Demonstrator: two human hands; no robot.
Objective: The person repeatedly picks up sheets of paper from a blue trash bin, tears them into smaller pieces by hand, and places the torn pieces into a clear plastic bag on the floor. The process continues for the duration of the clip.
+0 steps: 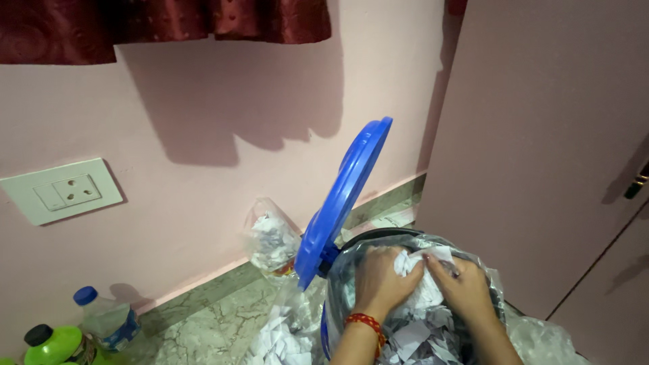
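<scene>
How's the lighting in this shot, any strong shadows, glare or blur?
Head view: hard light throws a dark curtain shadow on the pink wall; the blue lid also shadows it. Mild sheen on the clear bag liner. The left hand and right hand on the crumpled paper look slightly soft; edges bend.

left hand (382, 280) palm down, fingers curled, grip closed | right hand (463, 287) likewise, fingertips meeting
</scene>
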